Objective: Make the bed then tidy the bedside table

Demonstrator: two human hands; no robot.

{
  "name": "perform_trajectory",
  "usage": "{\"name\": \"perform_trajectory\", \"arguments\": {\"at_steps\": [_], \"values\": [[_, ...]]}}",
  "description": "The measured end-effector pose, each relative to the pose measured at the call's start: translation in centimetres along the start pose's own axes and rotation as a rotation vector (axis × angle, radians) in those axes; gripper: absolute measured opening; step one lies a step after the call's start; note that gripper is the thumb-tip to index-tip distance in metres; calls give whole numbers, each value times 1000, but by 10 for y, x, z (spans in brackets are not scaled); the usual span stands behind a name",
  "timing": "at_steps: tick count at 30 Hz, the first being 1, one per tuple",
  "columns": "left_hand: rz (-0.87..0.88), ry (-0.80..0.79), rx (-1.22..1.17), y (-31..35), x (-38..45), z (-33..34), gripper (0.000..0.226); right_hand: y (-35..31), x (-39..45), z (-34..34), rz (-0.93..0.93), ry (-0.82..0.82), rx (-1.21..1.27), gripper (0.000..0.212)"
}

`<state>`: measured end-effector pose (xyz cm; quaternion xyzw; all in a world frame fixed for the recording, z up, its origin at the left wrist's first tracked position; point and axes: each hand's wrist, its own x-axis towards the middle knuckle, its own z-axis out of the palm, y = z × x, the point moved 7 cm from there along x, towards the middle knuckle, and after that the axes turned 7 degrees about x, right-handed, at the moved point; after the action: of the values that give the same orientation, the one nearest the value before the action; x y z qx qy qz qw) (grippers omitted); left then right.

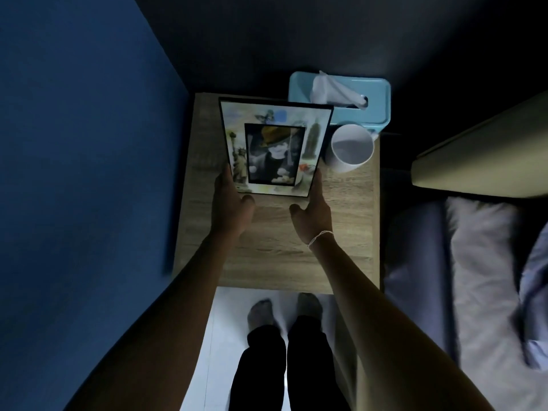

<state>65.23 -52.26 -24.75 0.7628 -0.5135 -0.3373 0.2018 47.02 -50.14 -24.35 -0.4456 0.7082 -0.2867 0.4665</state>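
A black-framed picture [274, 146] stands tilted on the wooden bedside table [275, 250], toward its far left. My left hand [232, 204] grips the frame's lower left edge and my right hand [312, 210] grips its lower right edge, thumbs near the bottom rim. A white mug [351, 148] stands just right of the frame. Behind it sits a light blue tissue box [339, 99] with a tissue sticking out. The bed with a white pillow [486, 250] lies to the right.
A blue wall [83, 173] runs close along the table's left side. A pale headboard [486, 161] rises at the right. My feet and dark trousers [284, 351] stand on the light floor in front of the table.
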Motion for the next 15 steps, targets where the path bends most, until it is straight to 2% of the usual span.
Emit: {"name": "perform_trajectory", "arguments": {"at_steps": [15], "values": [[60, -44, 12, -6, 9, -4, 83, 9, 14, 6, -31, -70, -103, 91]]}}
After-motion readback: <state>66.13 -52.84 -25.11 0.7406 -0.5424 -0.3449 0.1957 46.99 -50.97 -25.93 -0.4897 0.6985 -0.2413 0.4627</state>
